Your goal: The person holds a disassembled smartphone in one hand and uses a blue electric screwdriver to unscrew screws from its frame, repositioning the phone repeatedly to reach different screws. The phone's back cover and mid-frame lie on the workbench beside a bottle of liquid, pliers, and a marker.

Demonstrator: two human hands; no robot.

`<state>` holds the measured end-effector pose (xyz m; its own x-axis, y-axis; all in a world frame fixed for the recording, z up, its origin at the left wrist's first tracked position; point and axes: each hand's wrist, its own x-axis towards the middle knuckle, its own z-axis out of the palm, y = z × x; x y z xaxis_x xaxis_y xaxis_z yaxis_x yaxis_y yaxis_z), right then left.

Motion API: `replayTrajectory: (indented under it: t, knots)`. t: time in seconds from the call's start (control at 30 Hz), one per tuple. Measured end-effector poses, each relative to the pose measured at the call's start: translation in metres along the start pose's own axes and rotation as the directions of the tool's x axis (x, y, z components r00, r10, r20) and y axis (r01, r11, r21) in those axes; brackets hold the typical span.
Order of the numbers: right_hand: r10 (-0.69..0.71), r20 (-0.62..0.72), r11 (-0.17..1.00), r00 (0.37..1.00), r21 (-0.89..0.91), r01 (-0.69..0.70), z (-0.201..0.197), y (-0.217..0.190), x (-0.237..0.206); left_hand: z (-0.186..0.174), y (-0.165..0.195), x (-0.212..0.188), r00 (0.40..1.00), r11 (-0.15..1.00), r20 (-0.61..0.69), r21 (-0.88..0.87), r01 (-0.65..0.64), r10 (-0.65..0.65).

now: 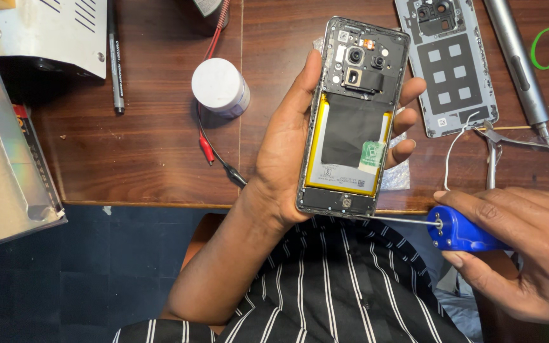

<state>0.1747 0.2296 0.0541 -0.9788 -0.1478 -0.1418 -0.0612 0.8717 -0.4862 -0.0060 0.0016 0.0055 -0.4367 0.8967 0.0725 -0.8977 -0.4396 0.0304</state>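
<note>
My left hand (287,136) grips an opened phone (352,114) upright over the table edge, its back cover off, showing the camera modules, a black-taped battery and a green sticker. My right hand (522,248) holds a blue-handled screwdriver (462,230) at the lower right. Its thin metal shaft points left and its tip reaches the phone's bottom edge. The removed grey back cover (449,63) lies on the wooden table (154,146) at the upper right.
A white round jar (219,86), a black pen (115,60), red and black clip leads (214,152), a silver electric screwdriver (517,60), a green rubber band (548,47) and metal pliers (497,149) lie on the table. A grey metal box (46,32) stands at the upper left.
</note>
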Motion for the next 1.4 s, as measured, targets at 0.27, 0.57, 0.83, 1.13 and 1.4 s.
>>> replayTrajectory:
  t: [0.27, 0.57, 0.83, 1.13, 1.4]
  knots:
    - [-0.028, -0.019, 1.0, 0.999, -0.01, 0.028, 0.0, -0.002, -0.001, 0.001, 0.001, 0.0, 1.0, 1.0, 0.006, 0.001, -0.006, 0.006]
    - [-0.045, -0.072, 0.999, 0.996, -0.028, 0.043, 0.0, -0.014, 0.003, 0.003, 0.001, 0.001, 1.0, 1.0, 0.009, 0.018, -0.007, 0.007]
    - [-0.089, -0.11, 0.996, 0.99, -0.038, 0.085, -0.001, -0.02, 0.006, 0.006, -0.004, 0.001, 1.0, 0.999, -0.01, 0.035, 0.003, -0.002]
    - [-0.074, -0.12, 0.995, 0.99, -0.078, 0.065, 0.003, -0.027, 0.007, 0.006, -0.006, 0.002, 1.0, 0.999, 0.014, 0.049, -0.022, 0.022]
    - [-0.098, -0.175, 0.994, 0.98, -0.072, 0.087, 0.008, -0.033, 0.012, 0.01, 0.0, 0.0, 0.994, 0.981, -0.053, 0.175, -0.081, 0.092]
